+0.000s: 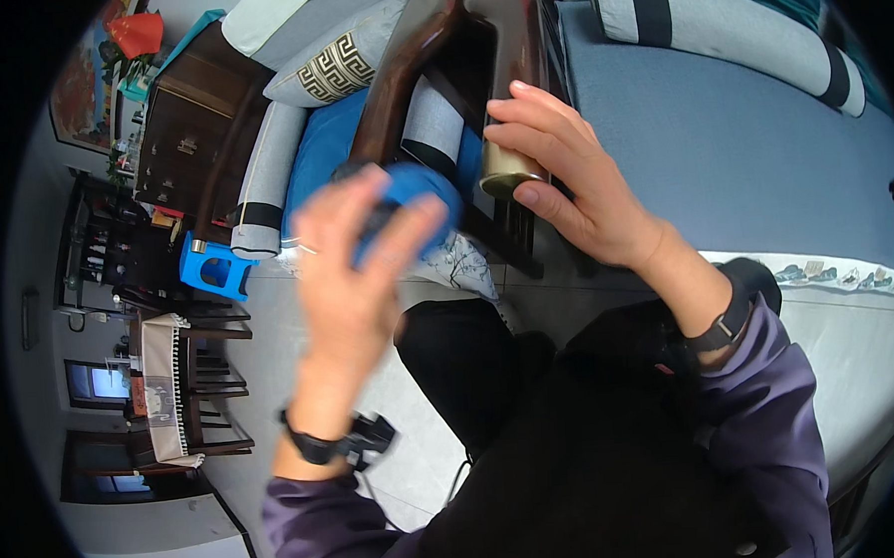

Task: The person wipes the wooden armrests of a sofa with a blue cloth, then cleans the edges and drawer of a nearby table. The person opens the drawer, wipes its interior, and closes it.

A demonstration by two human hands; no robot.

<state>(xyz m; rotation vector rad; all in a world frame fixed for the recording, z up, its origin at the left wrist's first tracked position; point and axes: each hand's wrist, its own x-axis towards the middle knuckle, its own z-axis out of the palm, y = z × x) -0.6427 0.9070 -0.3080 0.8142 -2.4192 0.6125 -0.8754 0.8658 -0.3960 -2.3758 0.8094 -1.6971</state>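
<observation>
My left hand (pixel 356 260), blurred, is closed around a round blue object (pixel 429 205) with a dark part; its exact kind is too blurred to tell. My right hand (pixel 577 168) rests with bent fingers along the gold-coloured metal end cap (pixel 506 172) of a dark polished wooden armrest (pixel 516 51). The thumb touches the cap's lower rim. Beside it, a second dark wooden armrest (pixel 386 94) runs down to a point behind my left hand. Each wrist bears a black band.
A sofa with a grey-blue seat (pixel 725 132) stands at the right. A blue-seated chair with bolsters and a patterned cushion (pixel 340 67) is at the upper left. A blue plastic stool (pixel 218 270), a dark wooden cabinet (pixel 185 118) and a cloth-covered table (pixel 164 396) stand at the left.
</observation>
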